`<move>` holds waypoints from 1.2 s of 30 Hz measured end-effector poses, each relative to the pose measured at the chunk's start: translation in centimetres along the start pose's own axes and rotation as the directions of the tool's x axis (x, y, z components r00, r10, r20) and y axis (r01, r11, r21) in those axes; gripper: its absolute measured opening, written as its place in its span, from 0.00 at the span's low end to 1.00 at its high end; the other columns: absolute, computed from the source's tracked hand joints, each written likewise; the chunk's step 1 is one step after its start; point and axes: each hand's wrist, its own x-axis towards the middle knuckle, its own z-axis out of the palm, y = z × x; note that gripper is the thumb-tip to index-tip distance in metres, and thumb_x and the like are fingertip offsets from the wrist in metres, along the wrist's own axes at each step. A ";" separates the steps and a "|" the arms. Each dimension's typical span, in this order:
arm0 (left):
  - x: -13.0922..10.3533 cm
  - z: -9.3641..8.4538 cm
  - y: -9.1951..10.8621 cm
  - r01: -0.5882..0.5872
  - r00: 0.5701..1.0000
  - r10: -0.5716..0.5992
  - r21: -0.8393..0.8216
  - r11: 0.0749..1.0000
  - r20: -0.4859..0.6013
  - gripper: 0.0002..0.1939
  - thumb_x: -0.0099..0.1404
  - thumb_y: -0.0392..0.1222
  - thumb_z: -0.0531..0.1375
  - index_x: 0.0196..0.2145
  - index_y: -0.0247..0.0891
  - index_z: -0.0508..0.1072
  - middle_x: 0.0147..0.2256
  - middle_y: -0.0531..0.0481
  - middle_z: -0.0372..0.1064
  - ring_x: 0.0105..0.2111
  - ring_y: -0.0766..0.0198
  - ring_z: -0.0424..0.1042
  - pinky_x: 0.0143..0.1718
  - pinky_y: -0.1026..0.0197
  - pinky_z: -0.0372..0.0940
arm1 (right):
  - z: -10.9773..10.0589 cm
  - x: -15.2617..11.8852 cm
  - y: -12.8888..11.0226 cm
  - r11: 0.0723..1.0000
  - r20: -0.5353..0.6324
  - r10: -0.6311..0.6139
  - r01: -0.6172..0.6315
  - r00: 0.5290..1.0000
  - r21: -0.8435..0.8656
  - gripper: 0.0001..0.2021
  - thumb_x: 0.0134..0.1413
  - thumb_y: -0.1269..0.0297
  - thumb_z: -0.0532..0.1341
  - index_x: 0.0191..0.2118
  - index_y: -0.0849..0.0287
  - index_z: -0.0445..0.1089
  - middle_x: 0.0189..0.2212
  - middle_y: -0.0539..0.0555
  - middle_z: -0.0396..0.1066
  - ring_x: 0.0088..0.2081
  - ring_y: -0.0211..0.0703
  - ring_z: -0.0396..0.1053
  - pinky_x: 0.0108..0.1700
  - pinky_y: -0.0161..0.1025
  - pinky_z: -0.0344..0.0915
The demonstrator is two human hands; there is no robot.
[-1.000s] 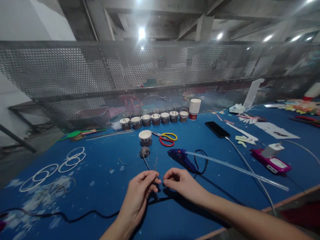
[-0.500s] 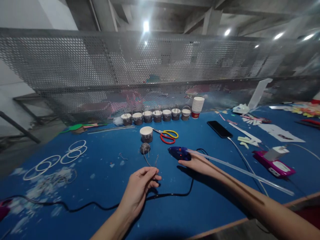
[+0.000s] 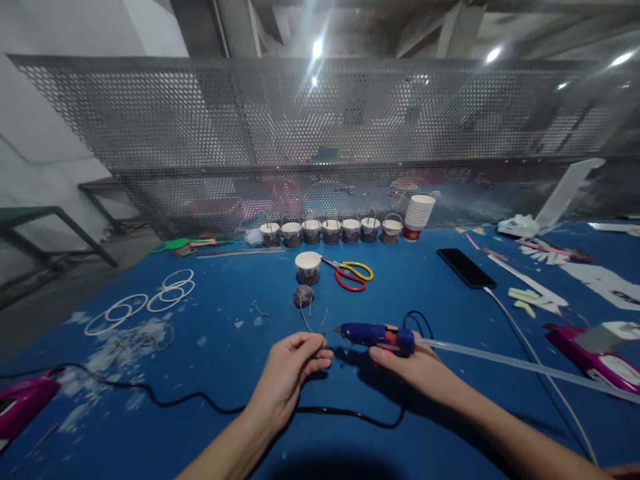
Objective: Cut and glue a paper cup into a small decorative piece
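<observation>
My right hand point(image 3: 417, 363) is wrapped round a blue hot glue gun point(image 3: 373, 335), its nozzle pointing left. A long translucent glue stick point(image 3: 490, 355) runs out of its back. In a pinch, my left hand point(image 3: 295, 363) holds grey yarn point(image 3: 306, 319) that leads from a small yarn ball point(image 3: 303, 295). The nozzle is close to the yarn above my left fingertips; whether they touch I cannot tell. Just behind the ball stands a white paper cup point(image 3: 308, 268) with a grey wrapped lower part. Scissors point(image 3: 353, 273) with red and yellow handles lie beside the cup.
Several wrapped cups point(image 3: 331, 232) line the back near a stack of paper cups point(image 3: 419, 215). White rings point(image 3: 170, 291) lie left. A black phone point(image 3: 466, 268) and a magenta power strip point(image 3: 590, 353) are right. The gun's black cable point(image 3: 200, 398) crosses the front.
The glue gun has been lifted off the table, and its nozzle brought beside the yarn at my left hand. My left hand keeps its pinch. The view has shifted slightly.
</observation>
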 end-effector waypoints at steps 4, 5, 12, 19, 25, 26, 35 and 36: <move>0.1 0.1 -0.2 0.016 1.000 -0.016 0.008 1.000 -0.011 0.12 0.44 0.39 0.72 0.23 0.29 0.76 0.23 0.46 0.73 0.25 0.65 0.74 0.27 0.69 0.70 | 0.9 0.0 0.3 1.000 -0.046 0.003 -0.002 0.999 0.011 0.13 0.46 0.52 0.61 0.23 0.58 0.71 0.20 0.50 0.64 0.25 0.41 0.61 0.30 0.39 0.59; 0.1 0.2 -0.2 0.018 1.000 -0.018 0.013 1.000 -0.011 0.12 0.44 0.39 0.72 0.23 0.29 0.76 0.23 0.45 0.73 0.26 0.65 0.74 0.28 0.68 0.70 | 1.0 0.1 0.4 1.000 -0.063 -0.004 0.005 0.998 0.012 0.13 0.46 0.52 0.61 0.24 0.58 0.71 0.21 0.51 0.65 0.26 0.42 0.62 0.31 0.39 0.60; -0.1 0.2 -0.1 0.020 1.000 -0.020 0.035 0.999 0.011 0.12 0.46 0.40 0.71 0.23 0.29 0.76 0.23 0.46 0.72 0.26 0.64 0.74 0.29 0.68 0.70 | 0.9 0.1 -0.4 0.998 -0.035 -0.045 0.044 0.998 -0.040 0.15 0.47 0.52 0.58 0.20 0.57 0.67 0.25 0.52 0.65 0.28 0.44 0.63 0.33 0.40 0.62; -0.1 0.2 -0.2 0.020 1.000 -0.021 0.024 0.999 0.013 0.11 0.46 0.39 0.71 0.23 0.29 0.76 0.23 0.45 0.73 0.26 0.64 0.74 0.28 0.68 0.70 | 1.1 0.2 -0.3 1.000 -0.055 -0.025 0.024 0.998 -0.016 0.14 0.46 0.51 0.59 0.23 0.57 0.67 0.23 0.52 0.64 0.26 0.41 0.62 0.29 0.38 0.61; -0.1 0.2 -0.2 0.028 0.999 -0.028 0.021 0.999 0.015 0.10 0.46 0.38 0.71 0.23 0.29 0.75 0.24 0.45 0.73 0.26 0.64 0.74 0.29 0.68 0.70 | 1.1 0.0 -0.4 0.997 -0.031 -0.083 0.083 0.996 0.006 0.13 0.48 0.53 0.59 0.23 0.57 0.68 0.21 0.51 0.64 0.25 0.41 0.60 0.27 0.37 0.60; -0.1 0.2 -0.1 0.028 0.999 -0.029 0.019 0.999 0.016 0.10 0.46 0.38 0.71 0.23 0.29 0.75 0.23 0.45 0.73 0.26 0.64 0.74 0.29 0.68 0.70 | 1.1 0.1 -0.4 0.996 -0.037 -0.086 0.086 0.996 0.014 0.13 0.48 0.53 0.59 0.23 0.57 0.68 0.21 0.50 0.63 0.24 0.40 0.60 0.27 0.37 0.59; -0.2 0.2 0.0 0.032 0.999 -0.032 0.019 0.999 0.013 0.10 0.46 0.38 0.71 0.22 0.29 0.75 0.23 0.45 0.73 0.26 0.64 0.74 0.28 0.68 0.71 | 1.0 0.1 -0.2 0.997 -0.015 -0.078 0.077 0.997 -0.030 0.13 0.48 0.54 0.59 0.23 0.57 0.69 0.21 0.51 0.64 0.24 0.39 0.59 0.25 0.35 0.59; -0.1 0.2 0.0 0.031 0.999 -0.031 0.019 0.999 0.015 0.10 0.46 0.38 0.71 0.22 0.29 0.75 0.23 0.45 0.73 0.26 0.63 0.74 0.28 0.68 0.71 | 1.0 0.1 -0.2 0.997 -0.034 -0.071 0.070 0.997 -0.030 0.13 0.49 0.54 0.59 0.24 0.58 0.70 0.23 0.51 0.64 0.24 0.39 0.59 0.26 0.36 0.60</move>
